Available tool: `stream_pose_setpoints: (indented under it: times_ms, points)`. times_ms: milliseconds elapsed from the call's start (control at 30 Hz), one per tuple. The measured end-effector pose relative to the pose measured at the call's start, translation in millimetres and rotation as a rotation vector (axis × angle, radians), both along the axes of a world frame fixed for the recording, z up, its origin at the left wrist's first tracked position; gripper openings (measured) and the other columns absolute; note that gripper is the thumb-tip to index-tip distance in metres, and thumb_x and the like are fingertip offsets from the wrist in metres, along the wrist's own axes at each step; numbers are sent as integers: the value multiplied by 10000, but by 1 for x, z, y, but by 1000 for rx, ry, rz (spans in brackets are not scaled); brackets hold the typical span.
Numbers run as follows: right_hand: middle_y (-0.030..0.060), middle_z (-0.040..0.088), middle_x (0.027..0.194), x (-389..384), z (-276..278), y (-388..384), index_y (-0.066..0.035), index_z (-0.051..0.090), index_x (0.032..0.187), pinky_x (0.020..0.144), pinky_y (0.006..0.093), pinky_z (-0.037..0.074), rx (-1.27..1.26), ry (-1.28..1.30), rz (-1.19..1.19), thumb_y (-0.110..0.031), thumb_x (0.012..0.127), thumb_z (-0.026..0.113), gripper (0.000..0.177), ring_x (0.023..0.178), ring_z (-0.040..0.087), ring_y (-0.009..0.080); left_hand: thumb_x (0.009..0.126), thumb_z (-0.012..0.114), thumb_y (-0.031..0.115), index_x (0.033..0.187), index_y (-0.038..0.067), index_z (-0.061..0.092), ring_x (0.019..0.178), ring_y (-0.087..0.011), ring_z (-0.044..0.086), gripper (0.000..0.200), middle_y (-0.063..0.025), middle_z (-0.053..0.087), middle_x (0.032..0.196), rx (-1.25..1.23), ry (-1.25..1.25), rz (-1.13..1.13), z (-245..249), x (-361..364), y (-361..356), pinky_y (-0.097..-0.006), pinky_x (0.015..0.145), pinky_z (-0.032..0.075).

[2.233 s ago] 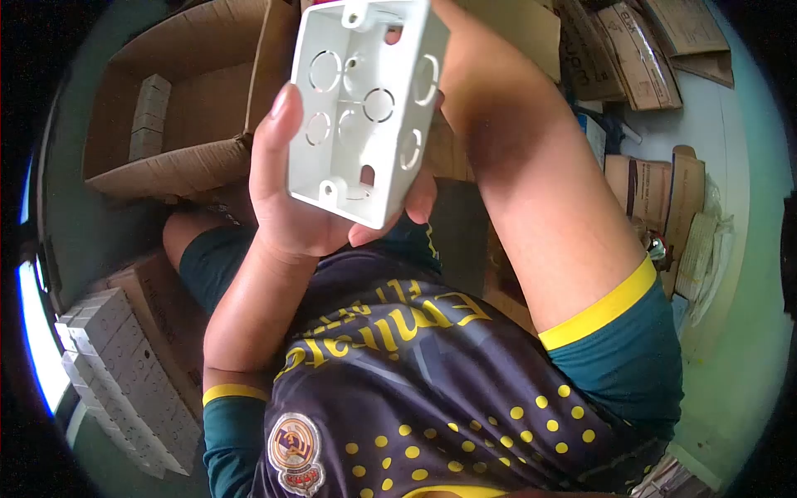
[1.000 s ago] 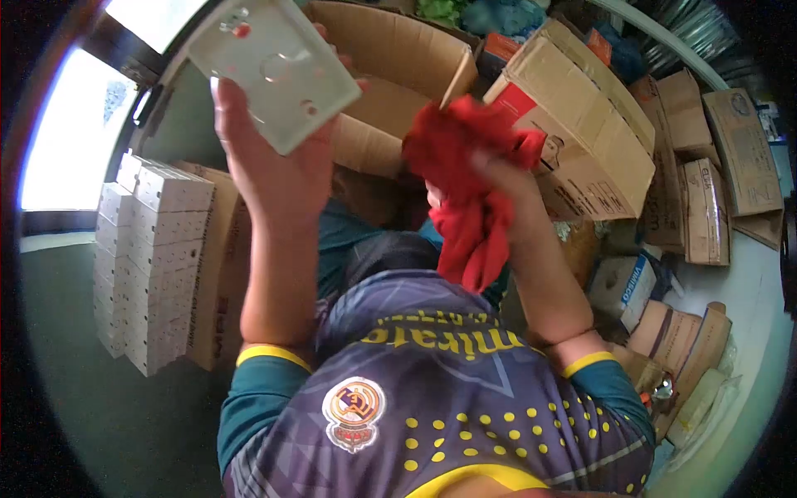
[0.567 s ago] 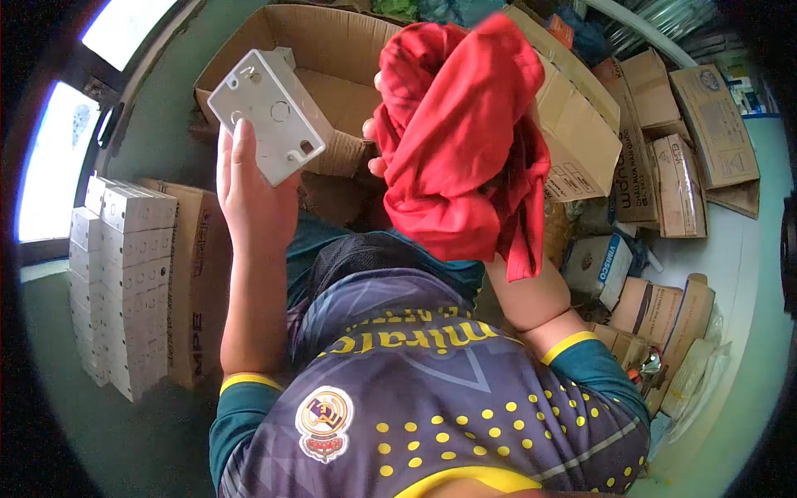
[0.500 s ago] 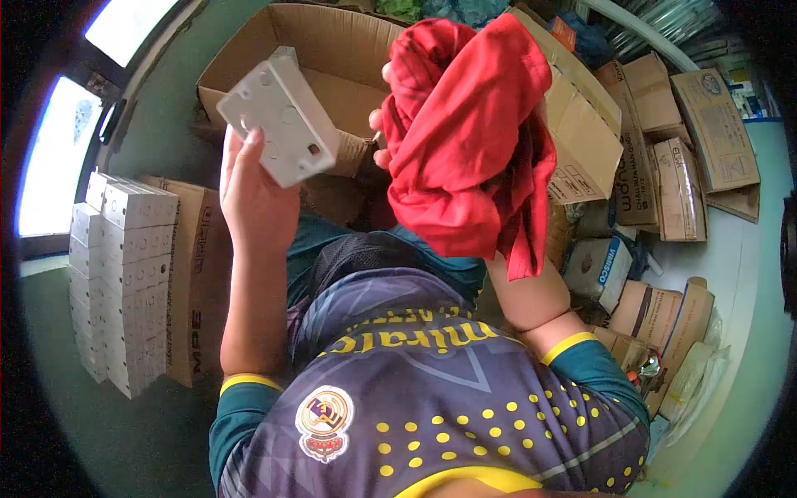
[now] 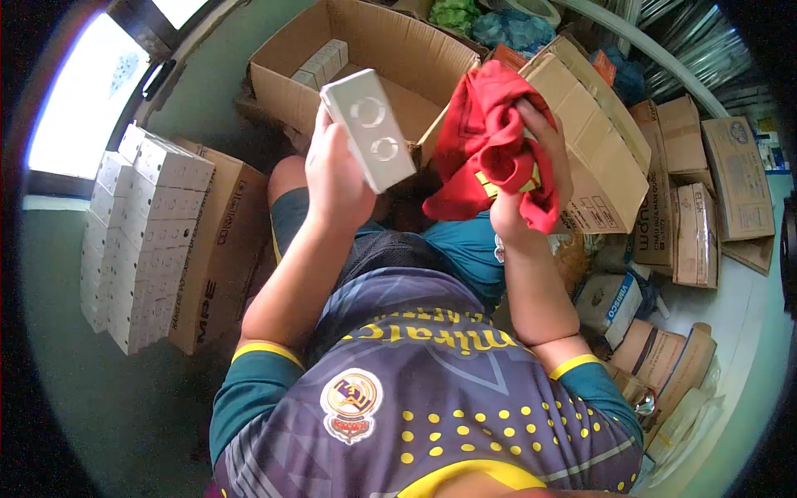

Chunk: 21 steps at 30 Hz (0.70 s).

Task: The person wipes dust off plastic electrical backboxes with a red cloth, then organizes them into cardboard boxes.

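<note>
The left hand [image 5: 336, 178] had its fingers wrapped round one white rectangular plastic wall box [image 5: 369, 131]. The right hand [image 5: 544, 158], fingers clenched, gripped one crumpled red cloth [image 5: 486, 137] just beside it.

"MPE" on side of brown carton [image 5: 207, 300]; shirt [image 5: 432, 336] chest lettering, upside down, partly readable: "mirat".

A stockroom: cardboard cartons [image 5: 614, 141] crowd the floor beside stacked white electrical boxes [image 5: 141, 232]
</note>
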State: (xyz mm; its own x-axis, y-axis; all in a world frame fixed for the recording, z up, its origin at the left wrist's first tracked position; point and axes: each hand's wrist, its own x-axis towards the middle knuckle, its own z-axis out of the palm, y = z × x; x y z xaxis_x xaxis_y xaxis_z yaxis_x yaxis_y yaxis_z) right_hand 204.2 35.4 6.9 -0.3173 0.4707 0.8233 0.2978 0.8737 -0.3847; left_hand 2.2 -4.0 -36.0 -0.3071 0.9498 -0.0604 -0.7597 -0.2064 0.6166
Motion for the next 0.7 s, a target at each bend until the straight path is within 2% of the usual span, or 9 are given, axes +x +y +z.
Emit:
stream_pose_setpoints:
  times_ms: [67, 167, 333, 400, 433, 467, 533, 667, 700]
  points:
    - [176, 516, 1442, -8, 16, -1, -67, 583, 1381, 1106, 465, 409, -49, -49, 82, -180, 850, 698, 555, 1310, 519, 369, 983, 347, 54, 1407, 54, 464, 1049, -210, 645, 440, -132, 609, 1230, 69, 191, -5, 5, 7, 0, -366, 892, 561]
    - [195, 403, 1556, -37, 6, 1, -142, 573, 1419, 1143, 517, 359, -78, -127, 160, -218, 757, 763, 692, 1380, 442, 402, 1093, 417, 195, 1404, 46, 466, 1134, -192, 623, 348, -118, 598, 1298, 124, 335, 39, 11, 31, 0, -324, 984, 510]
    - [200, 358, 1589, -47, -16, -9, -179, 554, 1446, 1165, 543, 329, -11, -238, 289, -207, 710, 778, 770, 1392, 415, 449, 1073, 483, 254, 1301, 54, 496, 1089, -283, 660, 304, -165, 626, 1240, 343, -313, -306, -5, -1, 24, -415, 905, 569]
    - [195, 356, 1591, -47, -17, -12, -181, 544, 1455, 1163, 540, 336, -28, -207, 264, -187, 707, 776, 784, 1396, 413, 444, 1070, 492, 237, 1331, 51, 489, 1104, -267, 647, 321, -154, 622, 1252, 253, 90, -64, 5, 6, 20, -392, 945, 548]
    - [230, 340, 1589, -49, -12, -13, -63, 555, 1437, 1169, 479, 340, -83, -105, 268, -167, 870, 722, 601, 1428, 397, 424, 1057, 509, 173, 1367, 43, 481, 1136, -229, 625, 337, -140, 619, 1262, 243, 471, 134, 16, 24, 13, -372, 976, 524]
    - [234, 343, 1584, -49, -5, -12, -46, 515, 1460, 1169, 477, 335, -109, -39, 214, -187, 897, 696, 608, 1431, 391, 421, 1046, 478, 84, 1403, 36, 464, 1163, -203, 602, 361, -130, 615, 1260, 204, 273, 43, 18, 35, 7, -353, 991, 499]
    - [242, 348, 1575, -45, 7, -3, -11, 435, 1504, 1169, 474, 326, -148, 98, 103, -226, 950, 645, 630, 1436, 377, 416, 1026, 434, 6, 1407, 20, 456, 1141, -188, 604, 382, -130, 614, 1242, 305, 878, 180, 11, 40, 4, -331, 981, 490]
    - [286, 221, 1609, -55, -15, -16, -62, 393, 1541, 1178, 507, 294, -93, 80, 99, -142, 922, 651, 675, 1446, 319, 491, 1024, 417, 3, 1383, -1, 476, 1084, -195, 622, 364, -138, 625, 1206, 264, 886, 168, 16, 21, 14, -323, 955, 497]
    - [300, 217, 1611, -55, -15, -20, -148, 464, 1513, 1163, 515, 332, -100, 11, 143, -66, 762, 779, 818, 1451, 322, 501, 1036, 440, 50, 1375, -2, 484, 1057, -212, 643, 345, -136, 646, 1160, 274, 644, 122, 29, 21, 13, -346, 926, 523]
